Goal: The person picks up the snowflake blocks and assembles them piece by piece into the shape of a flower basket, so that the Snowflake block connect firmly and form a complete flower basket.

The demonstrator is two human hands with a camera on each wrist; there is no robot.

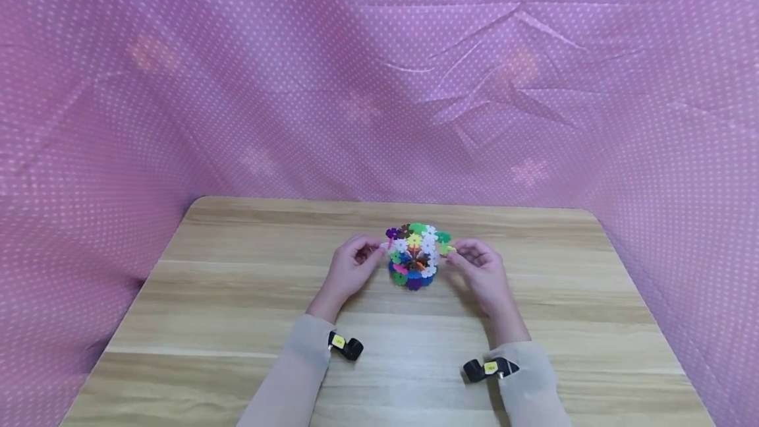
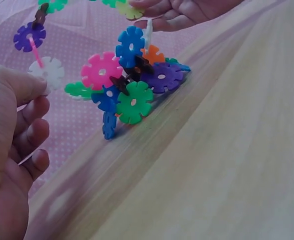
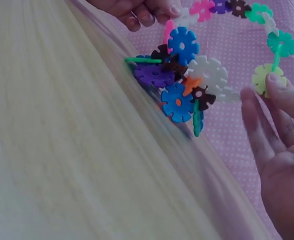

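A cluster of interlocking plastic snowflake discs (image 1: 414, 283) in several colours sits on the table between the two hands. From one hand to the other a chain of linked discs (image 3: 281, 44) arcs over it, in purple, brown, green, white and pink. My left hand (image 1: 351, 267) pinches the white disc (image 2: 48, 75) at one end of this chain between thumb and forefinger. At the other end a yellow-green disc (image 3: 268, 79) is pinched by my right hand (image 1: 483, 275). Blue, pink, green and purple discs show on the near side of the cluster.
The wood-grain table (image 1: 237, 295) reaches out on both sides of the hands. Pink dotted cloth (image 1: 356, 84) hangs behind and at both sides. Small black wrist cameras sit at the left sleeve (image 1: 284, 374) and the right sleeve (image 1: 534, 381).
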